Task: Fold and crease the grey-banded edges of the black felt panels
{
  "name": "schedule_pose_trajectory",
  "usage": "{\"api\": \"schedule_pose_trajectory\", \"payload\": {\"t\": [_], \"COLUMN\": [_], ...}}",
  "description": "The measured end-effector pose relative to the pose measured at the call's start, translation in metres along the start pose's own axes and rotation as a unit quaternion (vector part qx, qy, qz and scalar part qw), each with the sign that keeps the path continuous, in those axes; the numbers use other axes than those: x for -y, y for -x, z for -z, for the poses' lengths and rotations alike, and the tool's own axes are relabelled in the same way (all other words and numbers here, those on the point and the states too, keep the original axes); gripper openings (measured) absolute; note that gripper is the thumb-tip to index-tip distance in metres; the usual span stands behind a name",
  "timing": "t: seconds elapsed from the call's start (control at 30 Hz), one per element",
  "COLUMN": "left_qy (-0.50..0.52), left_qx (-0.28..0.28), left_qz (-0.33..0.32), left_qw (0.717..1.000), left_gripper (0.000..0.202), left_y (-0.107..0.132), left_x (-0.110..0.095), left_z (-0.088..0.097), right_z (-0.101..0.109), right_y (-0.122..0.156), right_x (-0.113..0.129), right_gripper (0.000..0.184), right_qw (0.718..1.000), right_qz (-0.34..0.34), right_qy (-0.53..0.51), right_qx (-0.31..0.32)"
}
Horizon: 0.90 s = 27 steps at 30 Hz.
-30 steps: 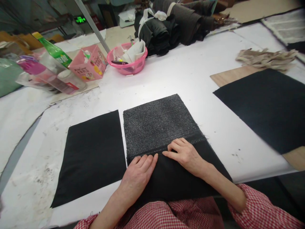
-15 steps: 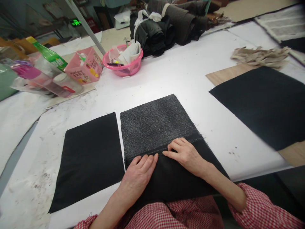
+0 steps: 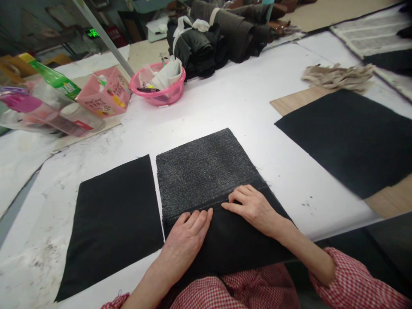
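In front of me lies a dark panel with a speckled grey upper part and a plain black fabric over its lower part. A narrow folded band runs where the two meet. My left hand is closed on the black fabric's edge, fingers together and pressed down along the band. Close to its right, my right hand grips the same edge with thumb and bent fingers. The fabric under both hands is hidden. Its near end reaches my red checked clothing.
Left of the panel lies a black fabric piece. Another black sheet rests on a wooden board at right, near beige strips. Behind are a pink basin, a pink box, bottles and tied fabric rolls.
The whole view has shifted slightly, so the table items sit farther left. Both hands keep nearly the same place on the fabric edge, the right a touch farther right along it.
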<state>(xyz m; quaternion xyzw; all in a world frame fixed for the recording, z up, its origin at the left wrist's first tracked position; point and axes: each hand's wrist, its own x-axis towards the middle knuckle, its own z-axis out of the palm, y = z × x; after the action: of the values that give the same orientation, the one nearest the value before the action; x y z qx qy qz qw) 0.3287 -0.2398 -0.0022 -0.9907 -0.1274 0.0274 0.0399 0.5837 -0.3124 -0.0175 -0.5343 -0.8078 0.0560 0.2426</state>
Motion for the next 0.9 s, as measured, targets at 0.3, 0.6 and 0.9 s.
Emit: {"api": "schedule_pose_trajectory", "payload": {"t": [0.3,0.6,0.9], "left_qy": [0.022,0.044,0.057], "left_qx": [0.034,0.06,0.05], "left_qz": [-0.001,-0.009,-0.008], "left_qw": [0.999,0.997,0.997], "left_gripper": [0.054,0.057,0.055], "left_y": [-0.011,-0.02,-0.027], "left_x": [0.0,0.001,-0.001], "left_z": [0.008,0.01,0.011], "right_z": [0.006,0.016,0.018], "right_y": [0.006,0.008,0.012], "right_x": [-0.006,-0.011,-0.014], "right_gripper": [0.021,0.021,0.021], "right_qw": [1.0,0.999,0.999], "right_qz": [-0.006,0.002,0.002], "right_qy": [0.0,0.014,0.026], "right_qx": [0.005,0.033,0.026]}}
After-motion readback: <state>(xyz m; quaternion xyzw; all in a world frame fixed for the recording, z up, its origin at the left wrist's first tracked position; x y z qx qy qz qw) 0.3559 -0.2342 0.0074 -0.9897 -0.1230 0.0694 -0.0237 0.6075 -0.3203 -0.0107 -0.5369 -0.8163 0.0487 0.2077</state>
